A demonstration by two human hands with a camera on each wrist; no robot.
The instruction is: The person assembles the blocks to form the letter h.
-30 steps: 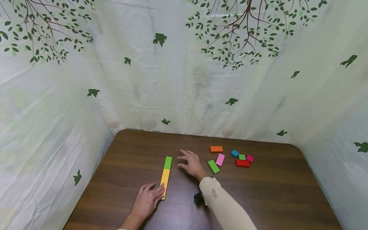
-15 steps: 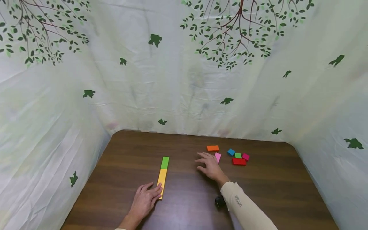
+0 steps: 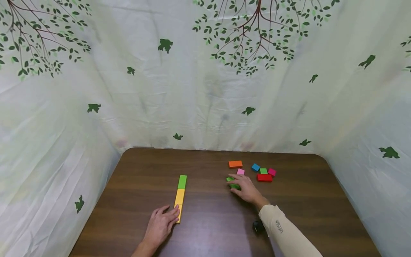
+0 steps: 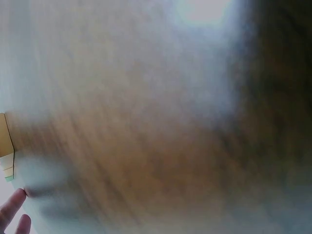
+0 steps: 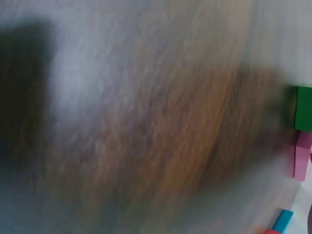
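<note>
In the head view, a row of a green block (image 3: 182, 182) and two yellow blocks (image 3: 179, 196) runs toward the near side of the wooden table. My left hand (image 3: 160, 223) rests its extended fingertips on the nearest yellow block, partly covering it. Over another green block (image 3: 230, 179), right of the row, my right hand (image 3: 247, 190) reaches with spread fingers, thumb on the near side. Those fingers hide part of this block and overlap a pink block (image 3: 240, 171) just behind. The right wrist view shows the green block (image 5: 304, 109) beside the pink one (image 5: 301, 163) at its right edge.
An orange block (image 3: 235, 164) lies near the far table edge. To the right sit a blue block (image 3: 255, 167), a small green block (image 3: 263, 171), a magenta block (image 3: 272, 172) and a red block (image 3: 264, 178). A leaf-patterned curtain (image 3: 199, 107) encloses the table.
My right hand has moved right, from beside the row to over the loose green block. The left hand stays on the yellow block. The head view has shifted slightly.
</note>
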